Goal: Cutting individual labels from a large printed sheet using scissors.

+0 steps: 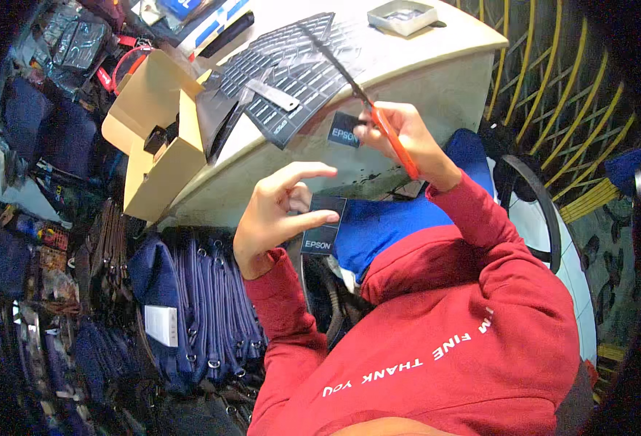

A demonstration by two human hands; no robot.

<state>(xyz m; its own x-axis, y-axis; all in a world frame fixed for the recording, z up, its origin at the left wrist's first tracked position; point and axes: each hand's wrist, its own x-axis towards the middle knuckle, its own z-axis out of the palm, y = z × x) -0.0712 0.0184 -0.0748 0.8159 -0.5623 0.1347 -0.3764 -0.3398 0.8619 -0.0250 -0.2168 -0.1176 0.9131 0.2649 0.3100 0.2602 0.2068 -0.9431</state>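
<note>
My right hand (411, 138) is closed round a pair of scissors (394, 138) with orange handles, its long dark blades pointing up and left over the table. Its fingertips also pinch a small black label piece (342, 131) with pale lettering. Lower and to the left, my left hand (273, 207) has its thumb and forefinger spread apart, the other fingers curled. Another black label piece (319, 238) shows behind that thumb; whether the thumb touches it cannot be told. Sheets of black labels (295, 83) lie on the table, with a flat metal strip (272, 94) on top.
A pale table (458, 36) with a curved edge stands in front, holding a shallow white tray (402, 16). At its left is an open cardboard box (153, 156). Dark blue bags with straps (215, 305) hang below left. A yellow-barred lattice (553, 94) rises at right.
</note>
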